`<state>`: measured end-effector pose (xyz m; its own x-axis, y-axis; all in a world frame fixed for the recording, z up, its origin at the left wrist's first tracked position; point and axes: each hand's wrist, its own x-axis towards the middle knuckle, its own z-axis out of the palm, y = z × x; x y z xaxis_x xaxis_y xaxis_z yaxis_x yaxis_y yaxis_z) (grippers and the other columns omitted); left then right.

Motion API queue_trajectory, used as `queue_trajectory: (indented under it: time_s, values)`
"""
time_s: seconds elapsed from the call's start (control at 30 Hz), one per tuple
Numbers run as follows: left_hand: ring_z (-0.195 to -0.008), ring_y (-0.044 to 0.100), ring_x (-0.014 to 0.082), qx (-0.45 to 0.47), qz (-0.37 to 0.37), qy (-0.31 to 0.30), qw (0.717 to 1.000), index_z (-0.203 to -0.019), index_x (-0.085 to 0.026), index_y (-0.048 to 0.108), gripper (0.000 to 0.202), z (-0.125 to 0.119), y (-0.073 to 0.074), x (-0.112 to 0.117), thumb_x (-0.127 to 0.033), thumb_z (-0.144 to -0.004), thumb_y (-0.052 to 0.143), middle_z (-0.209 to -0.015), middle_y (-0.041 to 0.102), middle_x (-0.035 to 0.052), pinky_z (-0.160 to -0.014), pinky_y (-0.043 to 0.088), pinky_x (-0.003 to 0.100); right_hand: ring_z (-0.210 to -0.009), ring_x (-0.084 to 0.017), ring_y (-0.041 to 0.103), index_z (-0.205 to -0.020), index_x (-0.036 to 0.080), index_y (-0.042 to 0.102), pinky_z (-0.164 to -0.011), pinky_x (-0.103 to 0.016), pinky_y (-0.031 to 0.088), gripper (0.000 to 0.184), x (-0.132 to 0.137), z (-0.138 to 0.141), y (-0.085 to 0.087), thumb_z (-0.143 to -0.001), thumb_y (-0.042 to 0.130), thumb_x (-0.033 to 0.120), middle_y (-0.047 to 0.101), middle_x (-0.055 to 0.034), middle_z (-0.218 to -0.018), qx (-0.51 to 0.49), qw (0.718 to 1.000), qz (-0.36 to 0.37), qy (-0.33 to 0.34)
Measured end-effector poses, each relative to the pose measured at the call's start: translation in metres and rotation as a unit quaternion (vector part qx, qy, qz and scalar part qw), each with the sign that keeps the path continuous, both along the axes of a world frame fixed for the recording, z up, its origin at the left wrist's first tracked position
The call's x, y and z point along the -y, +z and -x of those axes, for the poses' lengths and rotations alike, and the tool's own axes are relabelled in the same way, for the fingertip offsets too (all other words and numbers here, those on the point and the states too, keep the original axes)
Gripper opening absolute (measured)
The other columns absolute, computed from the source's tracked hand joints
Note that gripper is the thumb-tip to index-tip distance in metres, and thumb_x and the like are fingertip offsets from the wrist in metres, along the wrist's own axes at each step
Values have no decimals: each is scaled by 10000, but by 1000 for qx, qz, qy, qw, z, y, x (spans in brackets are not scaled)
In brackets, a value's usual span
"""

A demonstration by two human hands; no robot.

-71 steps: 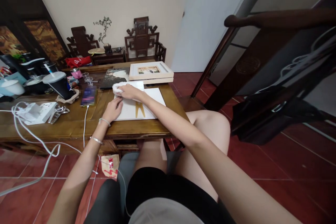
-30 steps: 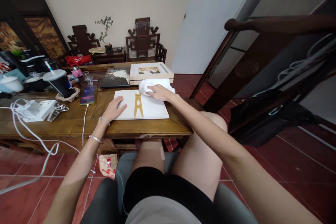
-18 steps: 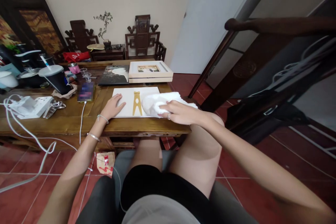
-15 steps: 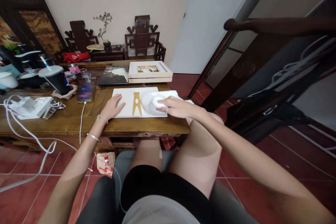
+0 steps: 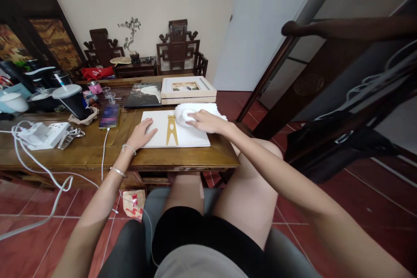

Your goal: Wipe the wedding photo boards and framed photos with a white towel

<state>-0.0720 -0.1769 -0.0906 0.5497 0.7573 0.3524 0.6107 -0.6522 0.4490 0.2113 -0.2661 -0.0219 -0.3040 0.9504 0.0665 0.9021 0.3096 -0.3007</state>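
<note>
A white board [image 5: 193, 138] lies flat near the front edge of the wooden table, with a gold cat-headed, two-legged shape [image 5: 171, 132] on its middle. My left hand [image 5: 142, 134] rests on the board's left end, fingers spread and holding nothing. Bunched under my right hand [image 5: 206, 121] is a white towel [image 5: 202, 108], gripped by the fingers and pressed on the right half of the board. Part of the towel spreads past the board's back edge, just right of the gold shape. The fingertips are partly sunk in the cloth.
Behind the board stand a framed picture box [image 5: 189, 89] and a dark picture panel [image 5: 143, 94]. To the left are a phone [image 5: 109, 115] on a cable, a power strip [image 5: 48, 135], and a dark lidded cup with straw [image 5: 70, 99]. A wooden chair [image 5: 302, 74] stands at right.
My right hand has pushed the towel back and to the left across the board, baring its front right corner. My left hand stays in place; the view has shifted slightly.
</note>
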Motion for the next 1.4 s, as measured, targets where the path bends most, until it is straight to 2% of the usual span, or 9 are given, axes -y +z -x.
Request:
queue_trajectory:
  time_s: [0.23, 0.37, 0.53, 0.67, 0.83, 0.97, 1.07, 1.27, 1.4]
  values:
    - [-1406, 458, 285, 10, 7, 0, 1000, -1289, -115, 605, 554, -1, -2, 1, -494, -893, 521, -1456, 548, 164, -1206, 310, 457, -1255, -355, 541, -882, 180, 637, -1010, -512, 419, 174, 112, 19, -4, -891, 466, 152, 657, -180, -1220, 49, 989, -51, 127]
    - [-1404, 462, 280, 9, 6, -1, 1000, -1286, -110, 606, 560, -1, -1, 0, -492, -885, 523, -1449, 554, 167, -1205, 313, 452, -1148, -318, 623, -1008, 188, 635, -909, -465, 518, 360, 93, 2, 6, -752, 480, -13, 528, -146, -1444, 63, 993, -46, 86]
    - [-1398, 470, 279, 7, 4, -1, 1000, -1282, -109, 607, 565, 0, 0, 0, -501, -886, 520, -1437, 564, 170, -1200, 322, 448, -1490, -412, 208, -1118, 196, 666, -1088, -702, 321, 604, 18, -4, 9, -723, 351, -136, 305, -65, -1624, 153, 975, -159, 36]
    - [-1393, 477, 280, 6, 1, 0, 1000, -1280, -125, 609, 554, 1, 0, 1, -508, -891, 517, -1438, 567, 161, -1198, 327, 450, -1472, -409, 262, -1221, 178, 653, -1061, -709, 357, 652, -12, 9, -7, -738, 356, -144, 373, -110, -1586, 183, 978, -98, 24]
    - [-1398, 470, 282, 5, 4, -3, 1000, -1280, -148, 609, 526, 0, -1, 0, -490, -890, 527, -1440, 569, 143, -1202, 314, 467, -1450, -416, 310, -1216, 157, 659, -1035, -672, 411, 606, 29, 15, -25, -733, 411, -112, 407, -135, -1563, 168, 981, -79, 48]
    - [-1410, 453, 284, 8, 8, -4, 1000, -1291, -127, 600, 542, -1, -1, 1, -485, -891, 524, -1455, 550, 159, -1205, 305, 467, -1452, -425, 306, -1193, 169, 666, -1053, -667, 399, 606, 90, 19, -21, -706, 422, -97, 386, -135, -1576, 143, 983, -60, 98]
    - [-1415, 447, 281, 8, 7, -3, 1000, -1292, -98, 597, 560, -1, -1, 1, -480, -889, 525, -1457, 542, 180, -1208, 302, 450, -1452, -420, 310, -1180, 175, 668, -1052, -642, 407, 603, 107, 24, -13, -701, 416, -90, 372, -137, -1583, 136, 984, -39, 107]
    - [-1405, 461, 284, 6, 5, -3, 1000, -1284, -127, 606, 551, 0, -1, 0, -499, -885, 526, -1440, 565, 156, -1204, 312, 468, -1144, -321, 636, -1130, 156, 689, -893, -414, 498, 527, 31, 16, -1, -732, 431, -75, 667, -177, -1234, 134, 990, -18, 33]
    - [-1401, 467, 280, 5, 2, -2, 1000, -1286, -145, 610, 552, 1, -2, -1, -519, -890, 519, -1436, 573, 141, -1203, 320, 462, -1010, -279, 663, -1108, 152, 697, -842, -367, 475, 483, -29, 6, 4, -759, 437, -59, 723, -136, -1051, 126, 992, -28, 18]
